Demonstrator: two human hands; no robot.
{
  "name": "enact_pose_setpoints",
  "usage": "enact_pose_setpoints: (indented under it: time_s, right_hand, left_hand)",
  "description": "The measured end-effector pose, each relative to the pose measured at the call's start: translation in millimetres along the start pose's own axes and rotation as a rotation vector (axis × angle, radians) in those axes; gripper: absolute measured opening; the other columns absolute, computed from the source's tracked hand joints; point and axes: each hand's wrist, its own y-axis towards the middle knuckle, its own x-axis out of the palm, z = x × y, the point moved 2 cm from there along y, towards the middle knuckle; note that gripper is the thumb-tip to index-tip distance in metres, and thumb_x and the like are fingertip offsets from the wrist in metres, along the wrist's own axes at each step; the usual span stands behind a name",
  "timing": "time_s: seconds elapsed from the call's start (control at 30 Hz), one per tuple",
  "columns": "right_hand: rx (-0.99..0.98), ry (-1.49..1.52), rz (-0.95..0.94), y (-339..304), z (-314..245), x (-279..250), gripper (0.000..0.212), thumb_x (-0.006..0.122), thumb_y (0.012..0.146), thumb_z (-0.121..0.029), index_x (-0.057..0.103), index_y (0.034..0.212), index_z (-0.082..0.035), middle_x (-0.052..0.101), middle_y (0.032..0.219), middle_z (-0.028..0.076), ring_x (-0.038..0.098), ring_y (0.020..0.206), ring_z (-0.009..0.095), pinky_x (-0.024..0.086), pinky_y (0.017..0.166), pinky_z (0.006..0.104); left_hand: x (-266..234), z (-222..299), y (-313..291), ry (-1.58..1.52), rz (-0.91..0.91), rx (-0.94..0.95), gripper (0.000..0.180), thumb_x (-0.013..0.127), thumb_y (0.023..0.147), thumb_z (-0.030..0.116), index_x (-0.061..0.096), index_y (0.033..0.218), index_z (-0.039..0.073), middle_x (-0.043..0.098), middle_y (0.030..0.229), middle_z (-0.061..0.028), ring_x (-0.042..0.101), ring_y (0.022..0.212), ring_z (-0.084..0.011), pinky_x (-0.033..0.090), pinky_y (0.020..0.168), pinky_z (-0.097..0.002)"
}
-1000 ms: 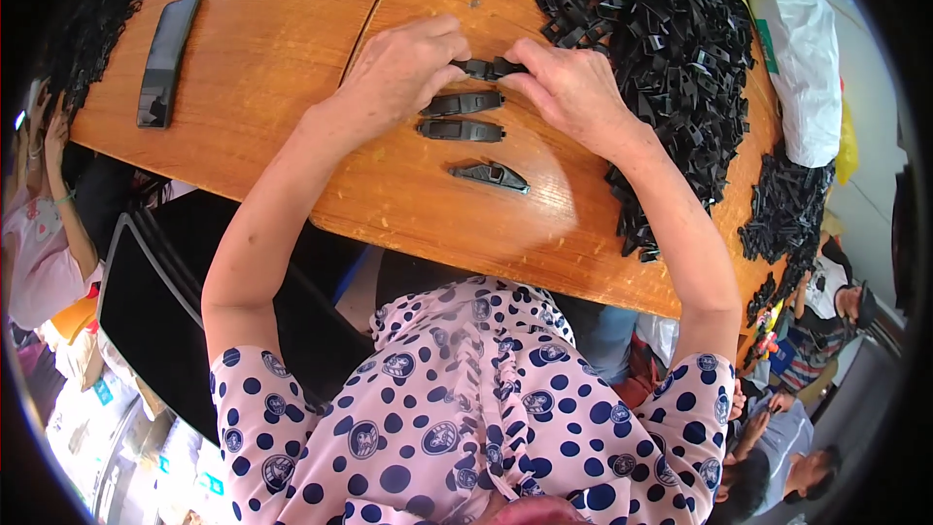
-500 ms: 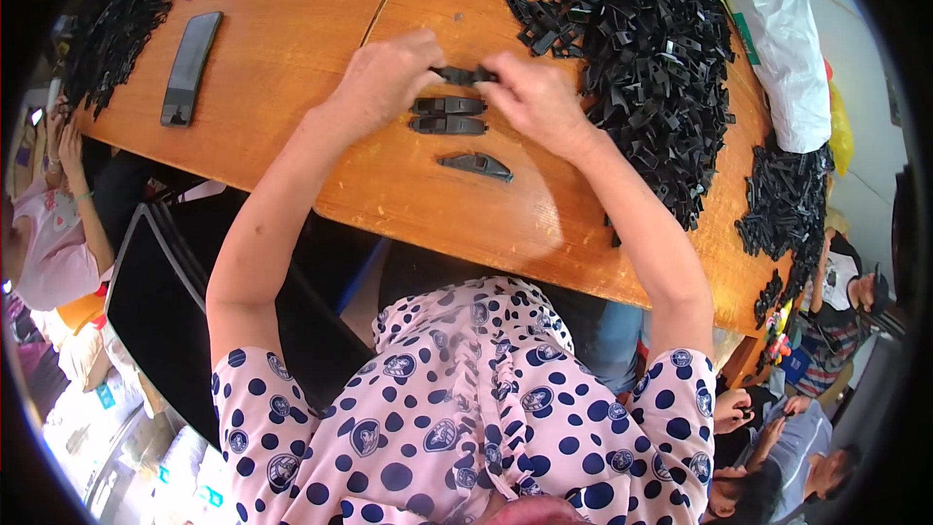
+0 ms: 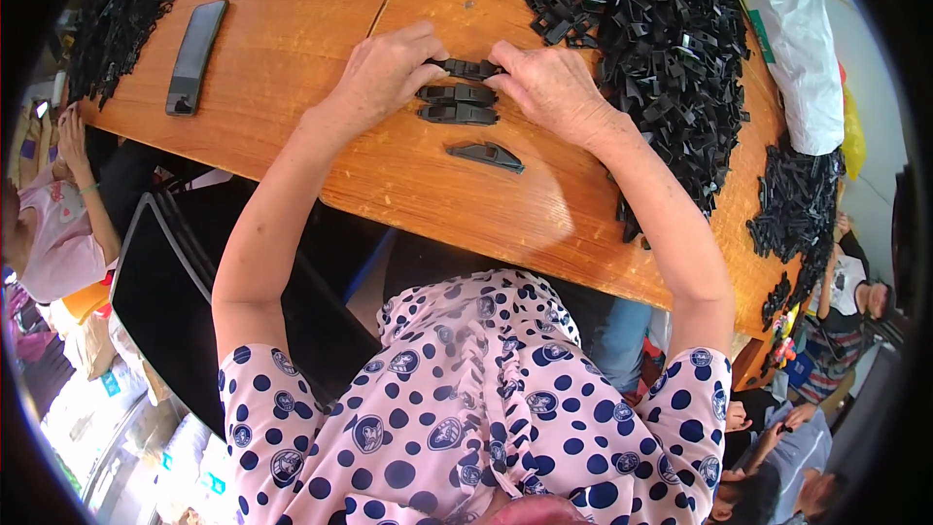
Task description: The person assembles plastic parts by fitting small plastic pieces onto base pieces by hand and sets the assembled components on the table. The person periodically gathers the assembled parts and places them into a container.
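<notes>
Between my two hands lies a small black plastic part (image 3: 466, 69), long and narrow. My left hand (image 3: 394, 66) pinches its left end, and my right hand (image 3: 549, 87) has thumb and finger closed on its right end. Just nearer to me, two similar black parts (image 3: 459, 103) lie side by side in line with it. Closer still, a single black part (image 3: 486, 155) with a pointed end rests apart on the wooden table (image 3: 389, 185).
A big heap of black plastic parts (image 3: 671, 68) spreads beside my right hand, with a smaller pile (image 3: 797, 194) farther right. More parts (image 3: 136, 19) lie at the far left, near a dark phone (image 3: 197, 58). A white sack (image 3: 797, 49) stands at the right. Other people sit at both sides.
My hands have steadied at the black part, which now lines up close beyond the two parts. The whole view has shifted slightly.
</notes>
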Motion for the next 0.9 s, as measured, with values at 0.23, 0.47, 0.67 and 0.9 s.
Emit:
enact_pose_setpoints:
  time_s: [0.23, 0.47, 0.67, 0.9]
  right_hand:
    - [0.035, 0.061, 0.006, 4, 3, 5, 0.021, 0.068, 0.092, -0.017, 0.056, 0.101, -0.003, 0.067, 0.074, 0.018, 0.068, 0.076, 0.038, 0.053, 0.064, 0.0464]
    - [0.105, 0.067, 0.134, 15, -13, 25, 0.023, 0.068, 0.092, -0.024, 0.056, 0.1, -0.005, 0.068, 0.076, 0.017, 0.068, 0.077, 0.038, 0.054, 0.065, 0.0471]
    - [0.138, -0.314, 0.064, -28, 10, -23, 0.041, 0.064, 0.091, -0.045, 0.059, 0.103, -0.006, 0.07, 0.086, 0.013, 0.072, 0.082, 0.029, 0.057, 0.065, 0.0419]
    - [0.194, -0.719, 0.005, -75, 24, -6, 0.013, 0.069, 0.077, -0.011, 0.065, 0.089, -0.007, 0.069, 0.086, 0.011, 0.068, 0.083, 0.024, 0.053, 0.067, 0.0357]
  left_hand:
    - [-5, 5, 5, 0.008, -0.023, -0.004, 0.012, 0.07, 0.085, 0.012, 0.062, 0.092, 0.005, 0.061, 0.091, -0.0079, 0.063, 0.086, -0.0322, 0.051, 0.072, -0.0434]
    - [1, 5, 10, 0.096, -0.062, -0.022, 0.014, 0.072, 0.084, 0.014, 0.066, 0.095, 0.007, 0.063, 0.092, -0.0073, 0.064, 0.087, -0.0301, 0.051, 0.072, -0.0404]
    - [-13, 23, 0, 0.101, -0.18, -0.115, 0.014, 0.071, 0.087, 0.017, 0.068, 0.097, 0.008, 0.064, 0.092, -0.0074, 0.065, 0.087, -0.0303, 0.052, 0.074, -0.0416]
    - [13, 22, 98, 0.353, 0.061, 0.125, 0.024, 0.06, 0.094, 0.014, 0.065, 0.117, 0.012, 0.061, 0.109, -0.0097, 0.064, 0.097, -0.0298, 0.053, 0.083, -0.0432]
